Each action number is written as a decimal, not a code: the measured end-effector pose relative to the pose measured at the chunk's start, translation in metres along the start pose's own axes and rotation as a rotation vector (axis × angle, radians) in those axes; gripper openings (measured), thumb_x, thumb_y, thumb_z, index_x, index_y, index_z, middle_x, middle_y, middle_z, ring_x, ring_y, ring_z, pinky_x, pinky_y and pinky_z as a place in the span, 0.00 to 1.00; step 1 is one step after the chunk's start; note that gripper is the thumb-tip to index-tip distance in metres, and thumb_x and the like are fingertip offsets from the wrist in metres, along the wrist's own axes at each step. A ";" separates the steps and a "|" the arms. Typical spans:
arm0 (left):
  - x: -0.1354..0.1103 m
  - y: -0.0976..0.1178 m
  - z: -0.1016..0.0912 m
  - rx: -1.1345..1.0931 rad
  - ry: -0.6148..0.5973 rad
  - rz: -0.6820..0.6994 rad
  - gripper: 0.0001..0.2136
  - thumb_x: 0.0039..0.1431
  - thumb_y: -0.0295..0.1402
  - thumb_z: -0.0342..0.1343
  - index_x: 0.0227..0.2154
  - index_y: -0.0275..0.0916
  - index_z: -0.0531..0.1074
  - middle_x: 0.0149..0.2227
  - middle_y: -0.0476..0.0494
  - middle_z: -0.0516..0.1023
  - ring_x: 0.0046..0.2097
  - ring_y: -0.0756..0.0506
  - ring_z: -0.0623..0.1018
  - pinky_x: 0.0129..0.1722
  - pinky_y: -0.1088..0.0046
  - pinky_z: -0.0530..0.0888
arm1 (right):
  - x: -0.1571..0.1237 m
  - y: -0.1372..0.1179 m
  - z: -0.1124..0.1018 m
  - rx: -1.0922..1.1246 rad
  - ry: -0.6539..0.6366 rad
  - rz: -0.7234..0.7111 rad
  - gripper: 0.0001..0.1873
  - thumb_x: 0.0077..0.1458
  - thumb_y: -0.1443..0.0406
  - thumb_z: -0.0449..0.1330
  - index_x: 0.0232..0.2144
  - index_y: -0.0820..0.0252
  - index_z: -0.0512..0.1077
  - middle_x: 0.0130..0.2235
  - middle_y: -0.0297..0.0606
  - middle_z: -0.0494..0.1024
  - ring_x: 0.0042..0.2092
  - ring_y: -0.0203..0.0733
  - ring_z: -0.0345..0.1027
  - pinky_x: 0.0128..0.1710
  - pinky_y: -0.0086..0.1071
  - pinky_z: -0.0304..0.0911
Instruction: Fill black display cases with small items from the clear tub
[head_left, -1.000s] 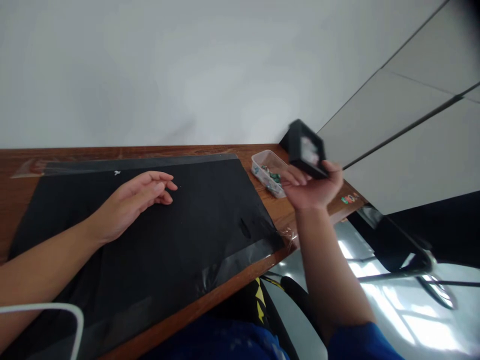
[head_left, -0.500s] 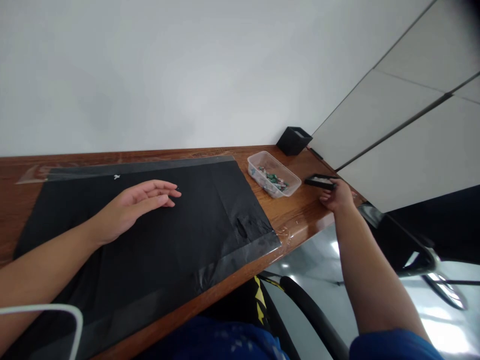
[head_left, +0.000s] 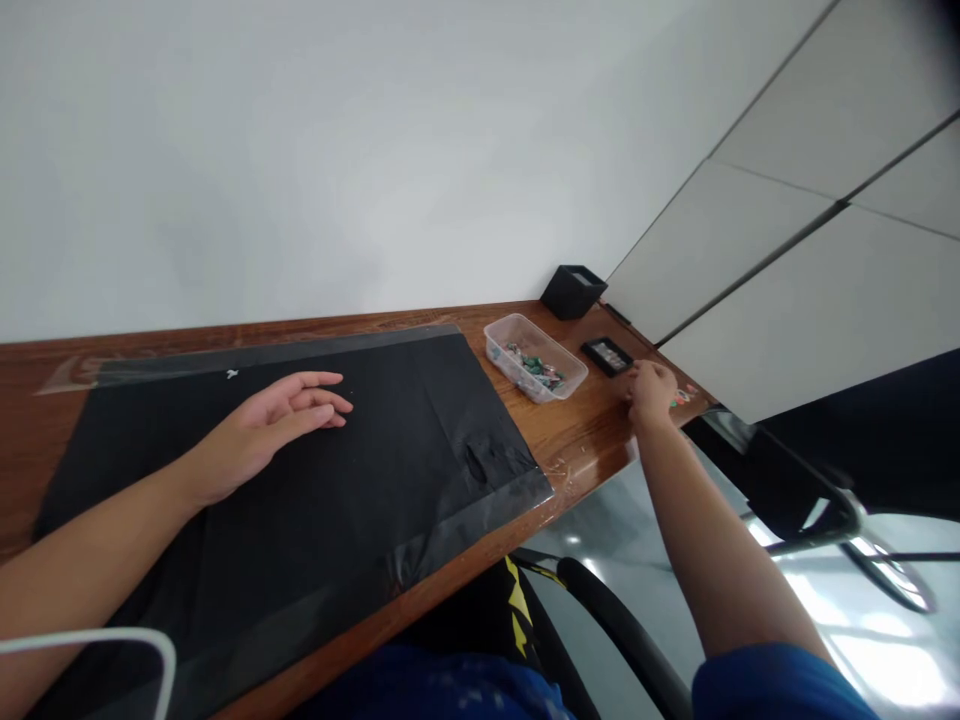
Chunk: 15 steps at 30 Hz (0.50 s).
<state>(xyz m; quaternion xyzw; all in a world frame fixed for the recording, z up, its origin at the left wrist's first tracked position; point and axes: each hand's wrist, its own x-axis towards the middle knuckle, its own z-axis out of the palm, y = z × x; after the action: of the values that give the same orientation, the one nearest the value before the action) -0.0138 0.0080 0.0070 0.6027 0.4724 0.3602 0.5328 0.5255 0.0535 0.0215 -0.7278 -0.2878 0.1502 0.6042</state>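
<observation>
My left hand (head_left: pixel 281 420) hovers over the black mat (head_left: pixel 397 450), palm turned inward, fingers loosely spread with nothing in them. A small white piece (head_left: pixel 232 374) lies on the mat beyond it. At the right end of the table, my right hand (head_left: pixel 651 388) is low by the near right side of a shallow black tray (head_left: pixel 606 356) that lies flat with pale items inside. Its fingers are curled together; what they hold, if anything, is hidden. Left of the tray stands a clear plastic box (head_left: pixel 574 380) with green and silvery small pieces in it.
A black open-topped box (head_left: pixel 574 291) stands at the back near the wall. Small coloured bits (head_left: pixel 682 396) lie right of my right hand. White panels (head_left: pixel 810 290) border the table's right side. A white cable (head_left: pixel 112 636) crosses my left forearm.
The black tray, earlier tilted in my right hand, now lies flat on the table, let go. My right hand is beside it. The left hand has barely moved; the view has shifted slightly.
</observation>
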 end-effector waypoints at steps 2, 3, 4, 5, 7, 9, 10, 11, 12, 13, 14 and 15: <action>-0.001 0.002 0.001 0.003 0.003 -0.001 0.31 0.58 0.57 0.64 0.58 0.44 0.70 0.49 0.36 0.83 0.51 0.34 0.83 0.60 0.48 0.77 | -0.013 -0.003 0.005 -0.012 0.011 -0.119 0.11 0.68 0.58 0.59 0.43 0.59 0.74 0.37 0.35 0.76 0.36 0.37 0.71 0.36 0.31 0.71; -0.001 0.002 0.002 0.002 0.012 -0.001 0.32 0.58 0.57 0.64 0.59 0.44 0.68 0.49 0.36 0.83 0.51 0.34 0.84 0.61 0.47 0.77 | -0.023 -0.005 0.007 -0.018 -0.003 -0.183 0.10 0.67 0.58 0.58 0.38 0.58 0.73 0.33 0.33 0.73 0.33 0.36 0.69 0.33 0.29 0.69; -0.001 0.003 0.003 0.000 0.024 -0.001 0.34 0.59 0.55 0.64 0.62 0.43 0.66 0.50 0.35 0.83 0.51 0.34 0.84 0.61 0.48 0.76 | -0.034 -0.005 0.008 -0.026 -0.026 -0.245 0.10 0.67 0.59 0.57 0.35 0.56 0.72 0.29 0.31 0.71 0.31 0.36 0.66 0.32 0.28 0.66; -0.002 0.003 0.003 -0.001 0.038 -0.002 0.36 0.60 0.54 0.64 0.64 0.42 0.62 0.50 0.35 0.83 0.51 0.35 0.84 0.61 0.48 0.76 | -0.046 -0.005 0.009 -0.037 -0.064 -0.306 0.11 0.66 0.59 0.57 0.32 0.55 0.72 0.28 0.31 0.69 0.30 0.36 0.65 0.32 0.28 0.65; -0.002 0.002 0.004 0.003 0.055 -0.006 0.39 0.61 0.52 0.64 0.69 0.41 0.56 0.51 0.34 0.83 0.51 0.36 0.84 0.61 0.49 0.76 | -0.071 -0.005 0.010 -0.065 -0.142 -0.415 0.12 0.64 0.58 0.58 0.30 0.54 0.73 0.29 0.33 0.72 0.33 0.39 0.67 0.36 0.31 0.66; -0.002 0.002 0.005 0.005 0.058 -0.006 0.41 0.62 0.51 0.63 0.71 0.41 0.53 0.52 0.34 0.83 0.51 0.36 0.84 0.61 0.49 0.76 | -0.092 -0.008 0.009 -0.105 -0.218 -0.495 0.10 0.61 0.57 0.61 0.29 0.52 0.75 0.31 0.35 0.75 0.35 0.42 0.69 0.40 0.34 0.67; -0.002 0.002 0.005 0.003 0.059 -0.004 0.41 0.62 0.51 0.63 0.71 0.41 0.52 0.52 0.34 0.83 0.51 0.36 0.84 0.61 0.49 0.76 | -0.098 -0.011 0.010 -0.142 -0.261 -0.541 0.10 0.61 0.57 0.61 0.30 0.52 0.75 0.30 0.36 0.75 0.35 0.44 0.69 0.40 0.36 0.66; -0.002 0.002 0.005 -0.002 0.060 -0.004 0.41 0.62 0.51 0.63 0.71 0.41 0.53 0.52 0.33 0.83 0.51 0.35 0.84 0.61 0.48 0.76 | -0.100 -0.016 0.011 -0.205 -0.305 -0.597 0.11 0.63 0.56 0.59 0.30 0.52 0.75 0.30 0.36 0.76 0.35 0.45 0.69 0.40 0.37 0.66; -0.002 0.003 0.004 -0.009 0.061 -0.008 0.41 0.62 0.51 0.63 0.71 0.41 0.54 0.52 0.33 0.83 0.51 0.35 0.84 0.61 0.48 0.76 | -0.100 -0.023 0.012 -0.279 -0.348 -0.649 0.12 0.64 0.56 0.58 0.31 0.52 0.76 0.30 0.37 0.76 0.34 0.45 0.69 0.40 0.38 0.65; -0.002 0.003 0.004 -0.018 0.061 -0.013 0.40 0.61 0.52 0.64 0.70 0.41 0.56 0.52 0.33 0.83 0.51 0.35 0.84 0.61 0.48 0.76 | -0.097 -0.032 0.015 -0.364 -0.388 -0.694 0.13 0.65 0.56 0.57 0.33 0.52 0.76 0.31 0.38 0.77 0.34 0.46 0.70 0.40 0.38 0.65; -0.002 0.004 0.004 -0.026 0.060 -0.020 0.40 0.61 0.53 0.64 0.69 0.40 0.58 0.52 0.33 0.83 0.51 0.35 0.84 0.61 0.49 0.76 | -0.091 -0.041 0.019 -0.460 -0.442 -0.725 0.12 0.65 0.56 0.56 0.35 0.53 0.77 0.33 0.39 0.79 0.36 0.47 0.71 0.42 0.39 0.65; -0.002 0.004 0.003 -0.030 0.057 -0.026 0.39 0.60 0.53 0.64 0.68 0.40 0.60 0.52 0.32 0.83 0.51 0.35 0.84 0.61 0.49 0.76 | -0.085 -0.051 0.024 -0.556 -0.511 -0.739 0.12 0.64 0.57 0.57 0.40 0.54 0.78 0.38 0.41 0.81 0.40 0.49 0.72 0.45 0.41 0.65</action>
<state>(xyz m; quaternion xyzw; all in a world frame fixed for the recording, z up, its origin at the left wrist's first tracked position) -0.0107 0.0049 0.0109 0.5779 0.4899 0.3772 0.5327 0.4332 0.0268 0.0542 -0.6507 -0.6921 0.0179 0.3118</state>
